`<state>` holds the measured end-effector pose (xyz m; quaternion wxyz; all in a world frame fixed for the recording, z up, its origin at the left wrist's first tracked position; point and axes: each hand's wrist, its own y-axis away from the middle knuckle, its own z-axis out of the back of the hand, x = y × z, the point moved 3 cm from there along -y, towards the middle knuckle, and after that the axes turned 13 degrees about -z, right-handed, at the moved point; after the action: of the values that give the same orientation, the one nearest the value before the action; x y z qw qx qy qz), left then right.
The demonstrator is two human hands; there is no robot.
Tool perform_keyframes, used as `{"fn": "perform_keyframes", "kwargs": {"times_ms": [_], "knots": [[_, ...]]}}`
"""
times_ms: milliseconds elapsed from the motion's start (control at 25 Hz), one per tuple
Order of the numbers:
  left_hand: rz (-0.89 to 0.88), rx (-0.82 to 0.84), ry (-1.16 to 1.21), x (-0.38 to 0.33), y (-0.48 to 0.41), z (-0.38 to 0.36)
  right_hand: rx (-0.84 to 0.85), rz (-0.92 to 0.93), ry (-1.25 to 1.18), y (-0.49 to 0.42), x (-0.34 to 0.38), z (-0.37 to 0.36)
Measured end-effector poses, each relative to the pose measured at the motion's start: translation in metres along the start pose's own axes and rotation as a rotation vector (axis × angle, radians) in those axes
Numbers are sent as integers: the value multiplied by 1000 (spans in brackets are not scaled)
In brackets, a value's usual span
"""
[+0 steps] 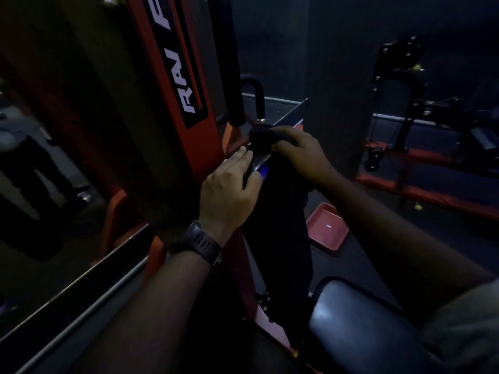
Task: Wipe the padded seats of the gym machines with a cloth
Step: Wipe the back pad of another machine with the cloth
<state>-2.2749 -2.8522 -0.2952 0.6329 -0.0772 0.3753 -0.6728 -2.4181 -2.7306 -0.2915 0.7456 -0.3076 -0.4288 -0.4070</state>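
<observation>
A narrow black padded backrest (278, 228) rises from the red machine frame, and its top edge catches a bluish glint. My right hand (305, 155) grips a dark cloth (263, 140) bunched on top of that pad. My left hand (232, 184), with a black watch on the wrist, holds the pad's upper left edge, thumb curled onto its face. Below, at the lower right, lies the black padded seat (359, 327) of the same machine. The room is dim and the cloth's outline is hard to make out.
A red upright (183, 85) with white lettering stands just left of the pad. A mirror (54, 157) fills the left side and reflects a person's legs. A red footplate (328, 229) lies on the dark floor. Another red-and-black machine (405, 147) stands at the right.
</observation>
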Motion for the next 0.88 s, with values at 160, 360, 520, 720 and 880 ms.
{"fn": "perform_keyframes", "kwargs": {"times_ms": [160, 360, 520, 720, 880], "knots": [[75, 84, -254, -28, 2, -8, 79, -175, -296, -9, -34, 6], [-8, 100, -517, -49, -13, -30, 193, -233, -508, -1, -66, 6], [-60, 102, -742, -56, -18, -48, 287, -133, -490, 19, -85, 6], [-19, 175, -870, -62, -15, -64, 179, 201, -233, -11, -59, 17], [66, 185, -955, -68, -18, -80, 247, 395, -92, -27, -76, 13]]}}
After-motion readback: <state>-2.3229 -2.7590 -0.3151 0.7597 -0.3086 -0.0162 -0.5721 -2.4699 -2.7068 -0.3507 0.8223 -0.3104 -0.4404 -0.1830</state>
